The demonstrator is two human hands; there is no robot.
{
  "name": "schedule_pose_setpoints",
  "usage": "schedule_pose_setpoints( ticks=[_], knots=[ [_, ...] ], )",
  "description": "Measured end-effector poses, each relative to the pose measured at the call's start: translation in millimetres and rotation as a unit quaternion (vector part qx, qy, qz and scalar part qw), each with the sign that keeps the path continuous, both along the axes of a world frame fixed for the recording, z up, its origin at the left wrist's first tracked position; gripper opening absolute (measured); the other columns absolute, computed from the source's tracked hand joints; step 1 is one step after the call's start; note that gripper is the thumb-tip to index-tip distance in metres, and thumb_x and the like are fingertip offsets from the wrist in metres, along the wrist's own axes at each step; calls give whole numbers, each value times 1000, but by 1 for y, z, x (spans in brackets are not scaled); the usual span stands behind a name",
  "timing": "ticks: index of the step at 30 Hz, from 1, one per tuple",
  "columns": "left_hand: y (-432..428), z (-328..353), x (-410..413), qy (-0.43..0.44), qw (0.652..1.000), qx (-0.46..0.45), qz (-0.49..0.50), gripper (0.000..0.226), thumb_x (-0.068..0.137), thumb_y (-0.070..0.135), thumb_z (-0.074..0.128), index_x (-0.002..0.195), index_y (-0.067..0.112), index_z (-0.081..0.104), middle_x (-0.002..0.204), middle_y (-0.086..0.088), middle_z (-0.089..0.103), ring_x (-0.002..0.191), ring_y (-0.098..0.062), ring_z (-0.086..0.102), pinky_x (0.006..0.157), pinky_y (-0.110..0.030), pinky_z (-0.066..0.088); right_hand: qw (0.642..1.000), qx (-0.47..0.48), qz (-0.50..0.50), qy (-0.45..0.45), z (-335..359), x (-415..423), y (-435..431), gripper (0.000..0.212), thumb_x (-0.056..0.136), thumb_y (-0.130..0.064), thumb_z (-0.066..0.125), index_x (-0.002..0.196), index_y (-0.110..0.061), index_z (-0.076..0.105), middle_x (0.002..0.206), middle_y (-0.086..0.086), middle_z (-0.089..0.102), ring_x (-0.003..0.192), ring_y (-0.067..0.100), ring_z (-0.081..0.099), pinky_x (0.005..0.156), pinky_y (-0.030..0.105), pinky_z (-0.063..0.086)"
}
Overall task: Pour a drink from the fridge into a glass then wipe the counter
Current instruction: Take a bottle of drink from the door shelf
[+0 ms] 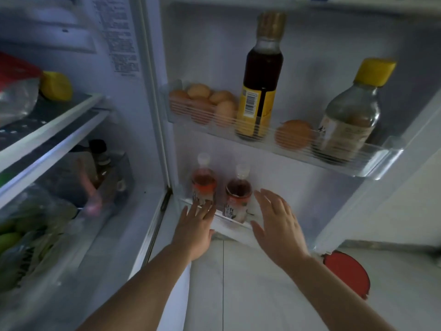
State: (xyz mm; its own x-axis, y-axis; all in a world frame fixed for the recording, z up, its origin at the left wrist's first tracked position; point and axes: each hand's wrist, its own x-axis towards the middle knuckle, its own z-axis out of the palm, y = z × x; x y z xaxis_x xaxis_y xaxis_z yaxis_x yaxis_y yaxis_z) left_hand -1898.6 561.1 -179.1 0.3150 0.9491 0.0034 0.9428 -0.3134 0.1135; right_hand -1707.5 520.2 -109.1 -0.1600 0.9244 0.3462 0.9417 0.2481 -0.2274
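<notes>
The fridge stands open and two small bottles of reddish drink with white caps sit side by side in the lower door shelf [235, 224]. My left hand [194, 226] is open, its fingers spread over the base of the left bottle [203, 181]. Just right of the right bottle [238, 191], my right hand [278, 224] is open too, palm turned toward the bottle and a little apart from it. Neither hand holds anything. No glass or cloth is in view.
The upper door shelf [372, 161] holds several eggs, a dark sauce bottle [261, 75] with a yellow label and a clear bottle [350, 113] with a yellow cap. Fridge shelves with bagged greens [21, 240] fill the left. A red round object [347, 273] lies on the tiled floor.
</notes>
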Motion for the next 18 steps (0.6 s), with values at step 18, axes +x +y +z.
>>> schedule_pose_setpoints(
  ticks=[18],
  knots=[
    [-4, -12, -3, 4, 1000, -5, 6, 72, 99, 35, 39, 149, 21, -10, 160, -1, -10, 146, -27, -13, 114, -42, -13, 896, -152, -118, 399, -26, -42, 75, 69, 59, -29, 84, 116, -12, 50, 111, 7, 62, 97, 21, 58, 78, 23, 39]
  ],
)
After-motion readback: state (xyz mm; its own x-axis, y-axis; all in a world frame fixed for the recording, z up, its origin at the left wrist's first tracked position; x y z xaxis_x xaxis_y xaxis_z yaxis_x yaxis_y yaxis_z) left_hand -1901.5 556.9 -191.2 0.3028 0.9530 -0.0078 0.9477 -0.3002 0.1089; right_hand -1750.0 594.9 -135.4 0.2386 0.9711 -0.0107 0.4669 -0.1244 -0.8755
